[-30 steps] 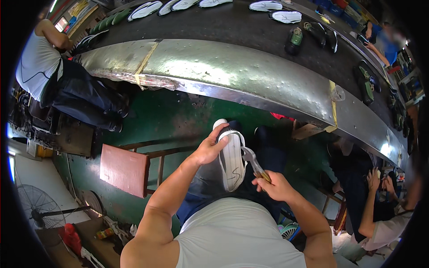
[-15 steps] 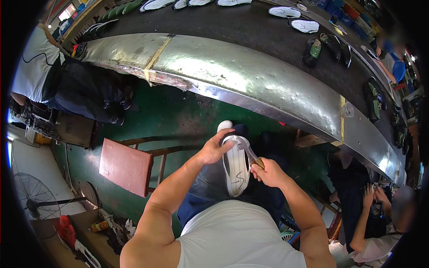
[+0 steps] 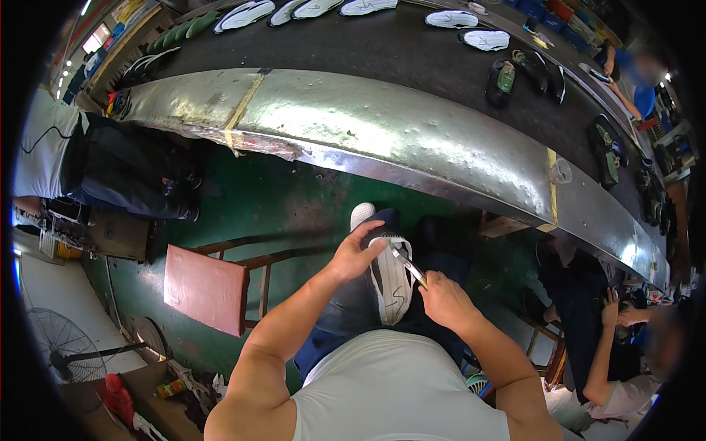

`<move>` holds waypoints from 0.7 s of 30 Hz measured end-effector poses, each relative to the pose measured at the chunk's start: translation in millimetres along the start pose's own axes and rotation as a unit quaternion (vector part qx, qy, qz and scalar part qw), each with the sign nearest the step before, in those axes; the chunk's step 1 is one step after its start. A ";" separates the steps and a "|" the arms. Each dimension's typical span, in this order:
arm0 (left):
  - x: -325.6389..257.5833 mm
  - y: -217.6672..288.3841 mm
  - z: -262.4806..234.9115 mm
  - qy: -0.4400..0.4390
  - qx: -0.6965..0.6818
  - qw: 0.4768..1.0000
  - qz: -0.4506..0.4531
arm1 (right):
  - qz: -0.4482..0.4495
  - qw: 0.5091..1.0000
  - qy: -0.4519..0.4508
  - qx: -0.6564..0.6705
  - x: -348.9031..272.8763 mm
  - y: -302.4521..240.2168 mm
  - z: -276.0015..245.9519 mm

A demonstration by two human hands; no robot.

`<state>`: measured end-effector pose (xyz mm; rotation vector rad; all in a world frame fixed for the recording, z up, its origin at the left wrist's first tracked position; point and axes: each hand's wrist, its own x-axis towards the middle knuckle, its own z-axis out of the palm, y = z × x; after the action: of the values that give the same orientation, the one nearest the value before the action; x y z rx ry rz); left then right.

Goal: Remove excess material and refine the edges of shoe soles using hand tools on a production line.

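A shoe (image 3: 392, 290) lies sole side up across my lap, its pale underside marked with dark handwriting and edged by a dark upper. My left hand (image 3: 358, 252) is at the shoe's far end, with the thumb against its left rim and the fingers curved over the tip. In my right hand (image 3: 445, 298) are metal pincers (image 3: 412, 270) with a yellowish handle. Their head touches the far right part of the shoe, near my left thumb. The exact hold of the jaws is too small to make out.
Ahead runs a long dark conveyor (image 3: 353, 51) with a dented metal edge (image 3: 412, 128), carrying several shoes. A pink-topped stool (image 3: 206, 289) stands at left, near a fan (image 3: 62, 342). A standing person (image 3: 121, 162) is at far left, a seated person (image 3: 610, 375) at right.
The pincers have turned and moved up onto the shoe's far end. My left fingers have lifted and spread a little from the tip. The whole view has shifted slightly.
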<state>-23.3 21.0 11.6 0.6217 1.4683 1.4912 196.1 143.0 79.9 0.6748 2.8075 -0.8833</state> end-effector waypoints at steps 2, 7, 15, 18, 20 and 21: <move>1.6 5.9 9.8 0.016 -0.002 1.000 -0.008 | -0.016 1.000 0.006 -0.001 -0.4 8.8 -11.2; 10.2 7.0 7.1 0.001 0.018 1.000 -0.006 | 0.057 0.943 -0.066 0.321 6.8 8.6 -28.0; -2.3 -16.9 -13.8 -0.065 0.142 0.988 0.002 | 0.027 0.976 0.099 0.190 14.0 22.1 7.4; -25.8 -69.6 5.0 0.014 0.091 0.996 0.009 | 0.053 0.953 0.165 0.247 18.0 46.0 62.2; -45.2 -61.3 36.3 0.128 0.048 0.990 -0.026 | 0.034 0.962 0.164 0.217 24.6 48.5 84.6; -49.6 -61.6 44.9 0.145 0.065 0.987 -0.016 | 0.027 0.962 0.166 0.215 23.7 51.8 90.2</move>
<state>53.1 -8.1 -28.1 0.4683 1.8010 1.5173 196.7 138.4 -26.6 1.0386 2.8735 -1.5234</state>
